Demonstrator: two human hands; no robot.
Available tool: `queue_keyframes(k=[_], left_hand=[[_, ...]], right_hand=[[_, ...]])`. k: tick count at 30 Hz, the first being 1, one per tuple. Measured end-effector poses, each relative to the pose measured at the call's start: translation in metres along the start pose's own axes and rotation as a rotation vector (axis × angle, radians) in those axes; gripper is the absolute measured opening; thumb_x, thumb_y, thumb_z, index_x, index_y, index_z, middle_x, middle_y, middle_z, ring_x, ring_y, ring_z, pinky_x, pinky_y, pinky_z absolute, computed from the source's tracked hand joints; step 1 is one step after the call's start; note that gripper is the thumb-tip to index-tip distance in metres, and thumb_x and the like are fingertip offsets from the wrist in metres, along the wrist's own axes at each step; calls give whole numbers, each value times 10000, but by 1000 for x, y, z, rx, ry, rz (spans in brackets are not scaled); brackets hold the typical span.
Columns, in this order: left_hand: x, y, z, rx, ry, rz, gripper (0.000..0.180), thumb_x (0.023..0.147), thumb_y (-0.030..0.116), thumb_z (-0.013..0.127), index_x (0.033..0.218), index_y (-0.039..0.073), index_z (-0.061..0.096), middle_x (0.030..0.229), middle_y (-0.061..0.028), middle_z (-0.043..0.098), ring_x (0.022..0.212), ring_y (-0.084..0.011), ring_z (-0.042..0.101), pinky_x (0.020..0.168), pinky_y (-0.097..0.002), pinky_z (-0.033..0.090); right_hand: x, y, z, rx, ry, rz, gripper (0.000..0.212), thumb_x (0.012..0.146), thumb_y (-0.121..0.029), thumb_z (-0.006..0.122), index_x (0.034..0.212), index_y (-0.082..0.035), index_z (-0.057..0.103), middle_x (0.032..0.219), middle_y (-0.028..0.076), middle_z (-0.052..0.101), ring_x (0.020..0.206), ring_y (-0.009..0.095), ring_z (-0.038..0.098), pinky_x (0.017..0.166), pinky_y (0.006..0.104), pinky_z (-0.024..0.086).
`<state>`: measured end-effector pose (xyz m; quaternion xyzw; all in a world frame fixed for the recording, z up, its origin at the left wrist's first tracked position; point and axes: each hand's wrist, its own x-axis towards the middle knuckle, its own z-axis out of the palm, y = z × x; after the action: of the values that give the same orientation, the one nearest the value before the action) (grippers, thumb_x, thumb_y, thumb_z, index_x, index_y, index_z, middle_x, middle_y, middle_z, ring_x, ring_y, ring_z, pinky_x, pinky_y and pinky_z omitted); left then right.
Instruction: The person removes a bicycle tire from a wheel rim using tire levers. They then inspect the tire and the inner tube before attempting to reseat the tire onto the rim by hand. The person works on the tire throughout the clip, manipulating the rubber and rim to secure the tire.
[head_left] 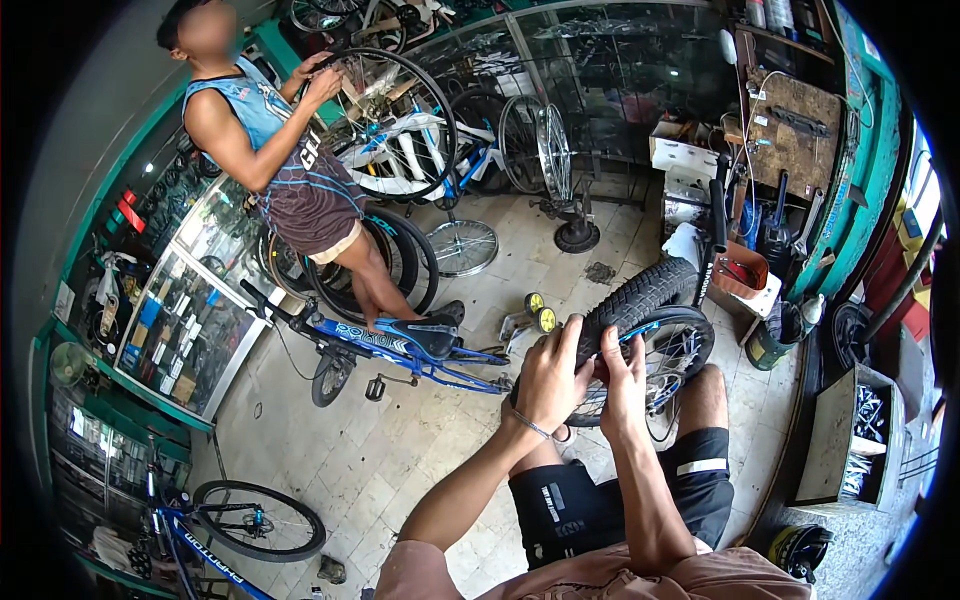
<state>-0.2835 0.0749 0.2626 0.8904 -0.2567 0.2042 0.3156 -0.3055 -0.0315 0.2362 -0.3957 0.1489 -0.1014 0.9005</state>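
A bicycle wheel with a black knobby tire [648, 293] stands tilted in front of me, above my legs. My left hand [552, 378] is closed on the near left part of the tire, its fingers up along the tread. Close beside it, my right hand [622, 384] grips the near edge with the thumb raised against the sidewall. The fingertips of both hands are partly hidden. Just behind and to the right is another wheel [690, 340] with a black tire, partly covered by the first.
A blue bicycle frame [400, 345] lies on the tiled floor to the left, near small yellow-hubbed wheels [540, 312]. A co-worker [270, 150] stands beyond, holding a wheel [447, 110]. On the right are a brown bin [740, 270] and a metal parts box [850, 440].
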Motion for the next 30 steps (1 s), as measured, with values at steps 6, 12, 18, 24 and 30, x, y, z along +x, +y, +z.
queue_keyframes(k=[6, 12, 18, 24, 30], left_hand=[[-6, -7, 12, 82, 84, 29, 516, 772, 43, 673, 1257, -21, 509, 1033, -250, 621, 907, -436, 616, 782, -466, 510], [-14, -5, 33, 262, 209, 49, 521, 785, 139, 629, 1268, 1, 491, 976, -175, 627, 805, -336, 614, 693, -444, 465], [-14, -6, 53, 324, 233, 65, 505, 787, 162, 613, 1258, 6, 517, 1012, -140, 639, 813, -306, 617, 678, -418, 460], [-14, -4, 59, 247, 118, 38, 585, 787, 145, 624, 1328, 5, 452, 1045, -176, 600, 885, -345, 585, 747, -441, 459], [-21, -1, 86, 466, 75, 4, 643, 816, 261, 620, 1361, -3, 403, 1067, -180, 566, 931, -337, 565, 780, -428, 439]], right_hand=[[0, -4, 0, -2, -44, 77, 994, 858, -385, 723, 1491, 19, 70, 1148, 202, 594, 936, 197, 593, 806, 314, 479], [12, 9, 1, 84, -78, 31, 1085, 823, -341, 767, 1499, 3, -9, 1075, 154, 602, 849, 176, 579, 753, 329, 484], [22, 11, -12, 137, -37, 120, 883, 851, -270, 732, 1480, -47, 153, 1034, 89, 595, 872, 167, 566, 759, 322, 482], [30, 14, -24, 131, -38, 98, 825, 852, -279, 706, 1471, -67, 203, 986, 69, 578, 836, 138, 543, 719, 301, 466], [45, 29, -50, 98, 45, 129, 916, 814, -309, 720, 1496, -54, 164, 728, -14, 504, 505, 61, 393, 439, 230, 325]])
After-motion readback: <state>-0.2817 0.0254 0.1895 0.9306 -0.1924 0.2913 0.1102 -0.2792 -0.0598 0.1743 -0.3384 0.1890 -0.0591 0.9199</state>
